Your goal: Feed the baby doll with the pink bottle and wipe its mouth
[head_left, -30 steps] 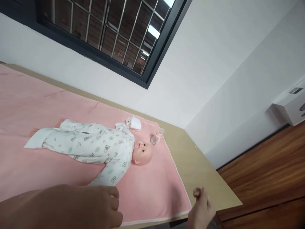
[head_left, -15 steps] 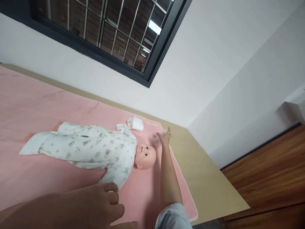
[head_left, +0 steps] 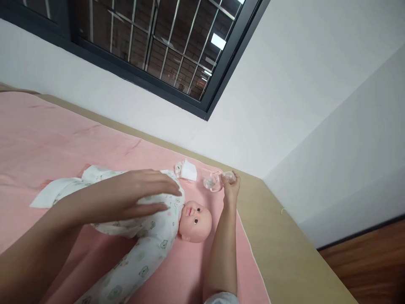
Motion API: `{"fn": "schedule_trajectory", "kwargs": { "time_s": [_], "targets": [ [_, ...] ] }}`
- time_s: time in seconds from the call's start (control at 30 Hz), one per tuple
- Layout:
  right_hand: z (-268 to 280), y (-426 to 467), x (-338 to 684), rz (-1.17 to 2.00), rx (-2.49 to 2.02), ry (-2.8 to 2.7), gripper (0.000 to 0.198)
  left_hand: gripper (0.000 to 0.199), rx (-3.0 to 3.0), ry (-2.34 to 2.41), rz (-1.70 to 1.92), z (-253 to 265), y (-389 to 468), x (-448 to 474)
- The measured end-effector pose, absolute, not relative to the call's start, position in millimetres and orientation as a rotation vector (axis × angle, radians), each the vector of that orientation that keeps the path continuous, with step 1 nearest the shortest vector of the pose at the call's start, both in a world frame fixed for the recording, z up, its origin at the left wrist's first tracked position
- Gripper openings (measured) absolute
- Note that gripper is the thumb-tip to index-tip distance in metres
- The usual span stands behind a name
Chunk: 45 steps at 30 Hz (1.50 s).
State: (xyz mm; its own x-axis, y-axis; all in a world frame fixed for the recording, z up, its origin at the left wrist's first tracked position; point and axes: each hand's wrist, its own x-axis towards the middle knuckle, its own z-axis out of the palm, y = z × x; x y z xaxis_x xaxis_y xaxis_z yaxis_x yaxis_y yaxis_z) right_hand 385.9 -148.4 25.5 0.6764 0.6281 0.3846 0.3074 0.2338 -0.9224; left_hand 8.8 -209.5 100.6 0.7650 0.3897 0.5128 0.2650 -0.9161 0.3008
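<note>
A baby doll [head_left: 195, 223] in white patterned clothes lies on its back on the pink mat [head_left: 177, 274], head to the right. Over its chest and belly is my left hand [head_left: 148, 188], fingers stretched out and holding nothing; whether it touches the clothes I cannot tell. The doll's near sleeve runs down toward the bottom edge. Beyond the doll's head, my right hand [head_left: 233, 190] grips a clear baby bottle [head_left: 214, 181] by its rounded transparent end. The bottle is tilted on its side at the mat's far right corner.
Beside the doll's far shoulder lies a small clear item with a white wrap [head_left: 189, 170]. The mat covers a tan board [head_left: 278, 249] against a white wall [head_left: 152, 114] with a dark-framed barred window [head_left: 207, 101]. Brown wood panelling [head_left: 373, 253] stands at the right.
My left hand has moved up from the bottom to over the doll's torso. My right hand has closed on the baby bottle. The view has shifted slightly.
</note>
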Motion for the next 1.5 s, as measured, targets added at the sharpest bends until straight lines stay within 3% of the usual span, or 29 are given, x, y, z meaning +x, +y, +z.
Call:
{"fn": "schedule_trajectory", "kwargs": {
  "time_s": [0.23,0.4,0.53,0.8,1.5],
  "targets": [
    [81.7,-190.9,295.7,0.371,-1.089,-1.151,0.061,0.043,2.644,0.778,1.071,84.7,-187.8,50.4],
    [86.1,-216.0,237.3,0.557,-1.050,-1.238,0.057,0.066,2.656,0.870,1.105,69.0,-187.0,64.9],
    [83.9,-227.9,217.2,0.649,-1.013,-1.295,0.057,0.073,2.567,0.971,1.050,67.0,-187.2,65.0],
    [89.0,-235.9,222.1,0.782,-0.994,-1.378,0.044,0.050,2.472,1.060,0.971,84.2,-194.5,57.0],
    [82.5,-224.2,239.1,1.028,-0.864,-1.396,0.047,0.049,2.563,1.047,0.949,86.6,-194.1,51.3]
  ]
}}
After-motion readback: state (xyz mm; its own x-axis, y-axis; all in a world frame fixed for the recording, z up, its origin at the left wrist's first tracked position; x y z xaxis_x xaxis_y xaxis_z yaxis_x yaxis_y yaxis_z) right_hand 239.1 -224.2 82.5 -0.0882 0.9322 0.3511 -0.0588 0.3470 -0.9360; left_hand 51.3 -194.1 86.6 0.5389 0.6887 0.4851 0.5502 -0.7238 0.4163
